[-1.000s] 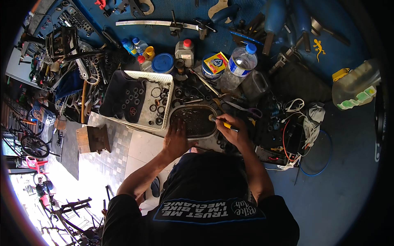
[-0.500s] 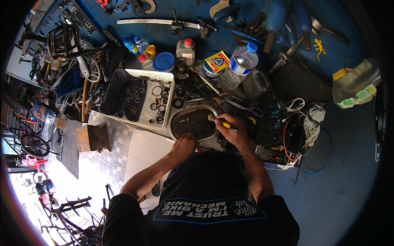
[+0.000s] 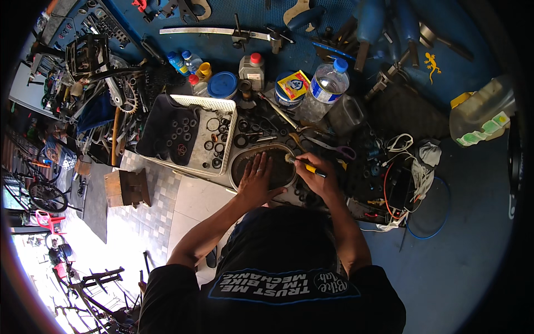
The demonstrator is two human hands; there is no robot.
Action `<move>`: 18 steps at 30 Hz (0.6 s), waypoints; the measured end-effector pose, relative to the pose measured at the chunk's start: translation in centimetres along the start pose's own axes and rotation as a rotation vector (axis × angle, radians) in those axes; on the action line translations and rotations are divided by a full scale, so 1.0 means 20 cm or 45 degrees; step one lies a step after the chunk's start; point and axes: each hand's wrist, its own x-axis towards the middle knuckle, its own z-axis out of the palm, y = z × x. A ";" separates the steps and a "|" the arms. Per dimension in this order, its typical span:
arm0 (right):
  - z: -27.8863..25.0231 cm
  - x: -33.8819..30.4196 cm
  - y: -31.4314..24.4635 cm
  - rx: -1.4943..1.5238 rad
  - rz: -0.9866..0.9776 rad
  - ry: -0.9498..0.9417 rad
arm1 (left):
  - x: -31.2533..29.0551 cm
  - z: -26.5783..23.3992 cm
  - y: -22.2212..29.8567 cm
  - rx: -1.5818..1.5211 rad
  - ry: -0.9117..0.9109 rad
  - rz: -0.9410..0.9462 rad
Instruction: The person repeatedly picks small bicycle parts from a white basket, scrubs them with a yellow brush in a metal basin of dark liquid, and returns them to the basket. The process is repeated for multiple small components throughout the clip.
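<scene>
The left hand [image 3: 257,181] lay palm down over the pan [image 3: 282,173], its fingers stretched out and slightly parted, with nothing visible in its grasp; whether it pressed on something beneath could not be told. The right hand [image 3: 321,177] pinched a brush [image 3: 312,168] by its yellow and black handle, the bristles pointing left, over the pan's right rim. The pan sat at the near edge of the bench, just in front of the person's body, with the tray [image 3: 202,132] close by on its left. That placing seemed the main hazard: weight from the left palm on the near side could have tipped or slid the pan, spilling whatever dark stuff it held. The bristles, so close to the rim, could have flicked dirt outward if they caught on it, and a dirty or slick handle might have turned in the pinch. Small parts under the left palm, if any lay there, could have gone unnoticed. Beyond the right hand, the scissors [image 3: 346,152] lay near enough to be knocked by a wide swing, and a leftward shove of the pan could have jostled the tray and its loose rings [image 3: 219,147].
</scene>
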 end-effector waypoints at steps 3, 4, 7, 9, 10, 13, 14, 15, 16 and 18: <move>-0.02 0.01 -0.06 0.049 0.031 -0.006 | 0.09 0.04 0.07 0.008 0.058 0.003; -0.01 0.01 -0.05 0.052 0.010 0.002 | 0.11 0.05 0.09 0.002 0.089 0.016; -0.01 0.00 -0.02 0.052 -0.029 0.019 | 0.18 0.03 0.16 0.035 -0.151 0.065; -0.01 0.00 -0.01 0.045 -0.021 0.017 | 0.19 0.03 0.19 -0.003 -0.157 0.118; -0.02 0.00 -0.01 0.049 -0.015 0.012 | 0.19 0.04 0.19 -0.021 -0.161 0.141; -0.02 0.00 -0.01 0.045 0.002 -0.003 | 0.18 0.04 0.17 -0.028 -0.200 0.256; -0.02 0.00 0.00 0.033 0.003 -0.011 | 0.16 0.05 0.15 -0.054 -0.125 0.310; -0.02 0.00 0.00 0.024 0.007 -0.017 | 0.13 0.05 0.14 -0.079 -0.052 0.364; -0.01 0.01 0.00 0.040 -0.013 -0.012 | 0.10 0.05 0.12 -0.104 0.021 0.417; -0.01 0.01 -0.01 0.072 -0.051 0.000 | 0.03 0.04 0.08 -0.101 0.057 0.444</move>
